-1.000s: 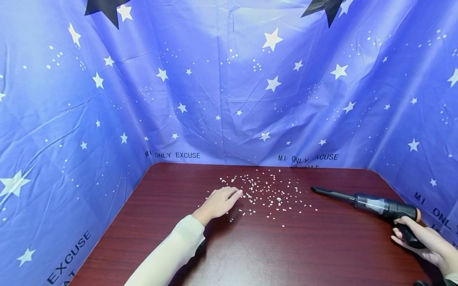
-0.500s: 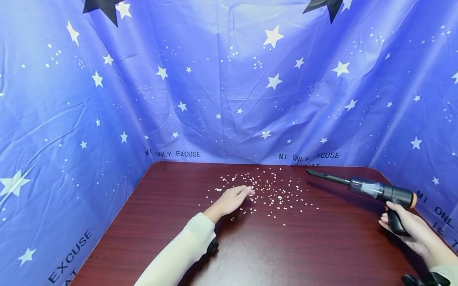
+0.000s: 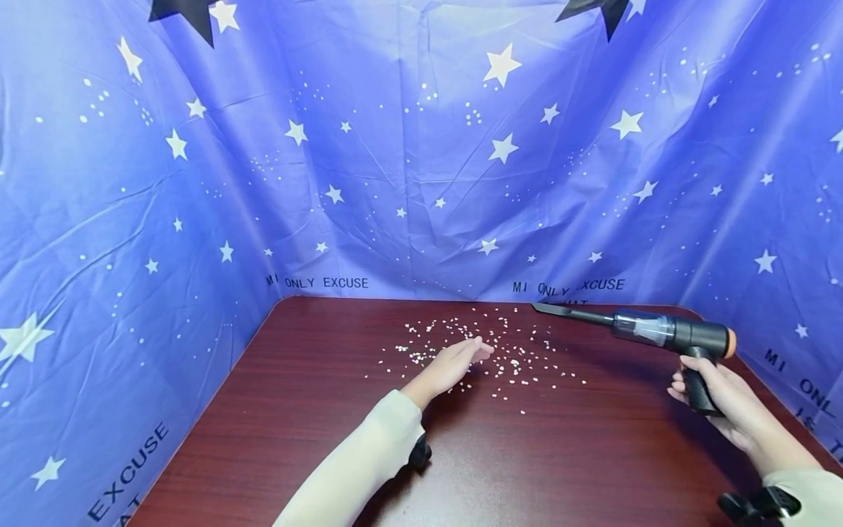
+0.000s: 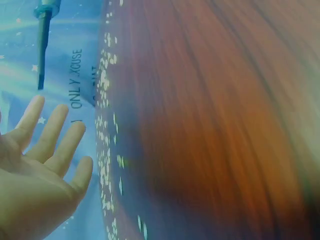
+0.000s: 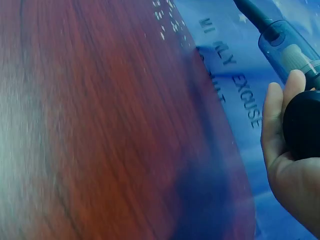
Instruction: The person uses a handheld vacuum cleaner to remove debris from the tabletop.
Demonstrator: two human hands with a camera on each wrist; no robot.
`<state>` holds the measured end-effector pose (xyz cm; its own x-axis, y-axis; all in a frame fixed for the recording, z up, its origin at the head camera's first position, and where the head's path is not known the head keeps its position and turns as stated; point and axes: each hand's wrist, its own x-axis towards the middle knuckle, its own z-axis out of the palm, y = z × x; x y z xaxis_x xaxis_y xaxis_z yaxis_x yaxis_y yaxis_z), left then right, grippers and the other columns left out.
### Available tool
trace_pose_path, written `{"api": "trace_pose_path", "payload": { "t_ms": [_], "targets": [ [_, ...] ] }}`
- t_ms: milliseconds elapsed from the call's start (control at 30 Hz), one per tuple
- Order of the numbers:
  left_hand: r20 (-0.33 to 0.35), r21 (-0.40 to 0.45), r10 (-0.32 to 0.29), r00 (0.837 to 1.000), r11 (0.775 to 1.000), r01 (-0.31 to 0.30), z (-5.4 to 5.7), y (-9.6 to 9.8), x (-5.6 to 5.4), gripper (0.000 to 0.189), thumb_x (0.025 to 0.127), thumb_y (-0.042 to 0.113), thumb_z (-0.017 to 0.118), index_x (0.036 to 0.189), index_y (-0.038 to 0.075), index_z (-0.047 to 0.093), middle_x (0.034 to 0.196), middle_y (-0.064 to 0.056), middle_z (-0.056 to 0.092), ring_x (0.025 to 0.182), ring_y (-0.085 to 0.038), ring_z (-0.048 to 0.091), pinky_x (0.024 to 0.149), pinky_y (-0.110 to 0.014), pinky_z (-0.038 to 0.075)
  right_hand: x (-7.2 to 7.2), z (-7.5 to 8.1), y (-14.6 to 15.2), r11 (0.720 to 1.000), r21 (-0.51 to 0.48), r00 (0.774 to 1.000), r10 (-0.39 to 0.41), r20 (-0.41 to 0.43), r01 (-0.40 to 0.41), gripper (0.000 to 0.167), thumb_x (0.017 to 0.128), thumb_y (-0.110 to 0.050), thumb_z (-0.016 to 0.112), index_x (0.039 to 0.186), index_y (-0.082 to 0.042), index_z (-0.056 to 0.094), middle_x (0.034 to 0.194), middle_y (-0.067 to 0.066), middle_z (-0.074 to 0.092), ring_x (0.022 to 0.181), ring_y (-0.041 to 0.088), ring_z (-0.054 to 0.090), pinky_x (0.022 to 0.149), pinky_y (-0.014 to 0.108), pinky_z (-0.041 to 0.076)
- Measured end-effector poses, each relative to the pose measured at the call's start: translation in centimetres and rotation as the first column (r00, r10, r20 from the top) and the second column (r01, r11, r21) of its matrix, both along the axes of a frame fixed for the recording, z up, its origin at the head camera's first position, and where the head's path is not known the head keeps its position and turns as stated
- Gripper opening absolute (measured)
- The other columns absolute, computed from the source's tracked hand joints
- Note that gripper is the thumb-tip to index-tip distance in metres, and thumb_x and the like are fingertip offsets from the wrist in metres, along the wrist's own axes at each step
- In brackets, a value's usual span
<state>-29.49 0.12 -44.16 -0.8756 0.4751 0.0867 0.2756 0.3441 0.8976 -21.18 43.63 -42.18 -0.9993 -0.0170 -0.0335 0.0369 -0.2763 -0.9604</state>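
Above the counter (image 3: pixel 461 468), holds the vacuum (image 3: pixel 648 328) raised at the right, clasping it in the curled fingers (image 3: pixel 677 386) of the right hand (image 3: pixel 731 399), and poises the left hand (image 3: pixel 454 364) with fingers loosely extended, gripping nothing. Appears to be at the aiming step, with the nozzle (image 3: pixel 582 315) pointed left, not yet down at the white bits (image 3: pixel 514 363) scattered beneath and around the left hand. Probably calls next for lowering the nozzle among them.

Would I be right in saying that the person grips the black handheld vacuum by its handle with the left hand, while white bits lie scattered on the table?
Not quite: the head view shows the right hand, not the left hand, gripping the black handheld vacuum by its handle. White bits do lie scattered on the table.
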Motion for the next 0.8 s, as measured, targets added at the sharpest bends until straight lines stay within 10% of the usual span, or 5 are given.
{"api": "trace_pose_path", "payload": {
  "t_ms": [500, 800],
  "targets": [
    [0.244, 0.287, -0.035, 0.969, 0.957, -0.038, 0.6, 5.5, 0.2, 0.052, 0.109, 0.04, 0.03, 0.144, 0.007, 0.052, 0.139, -0.016, 0.058, 0.125, -0.031, 0.058, 0.112, -0.049, 0.038, -1.4, 1.4, -7.7, 0.992, 0.106, 0.994, 0.083, -0.074, -0.075, 0.005, 0.105, -0.012, 0.048, 0.109, -0.013, 0.046, 0.082, -0.001, 0.059, 0.067, 0.007, 0.06, 0.063, 0.024, 0.057],
    [0.376, 0.476, -0.052, 0.925, 0.868, -0.144, 1.8, 7.3, 0.3, 0.058, 0.107, 0.044, 0.038, 0.147, 0.002, 0.047, 0.141, -0.016, 0.056, 0.127, -0.027, 0.057, 0.115, -0.051, 0.032, -2.1, 1.6, -10.9, 0.977, 0.19, 0.992, 0.108, -0.061, -0.094, 0.014, 0.105, -0.013, 0.05, 0.114, -0.012, 0.039, 0.082, -0.002, 0.056, 0.067, 0.008, 0.056, 0.057, 0.021, 0.054]
  ]
}}
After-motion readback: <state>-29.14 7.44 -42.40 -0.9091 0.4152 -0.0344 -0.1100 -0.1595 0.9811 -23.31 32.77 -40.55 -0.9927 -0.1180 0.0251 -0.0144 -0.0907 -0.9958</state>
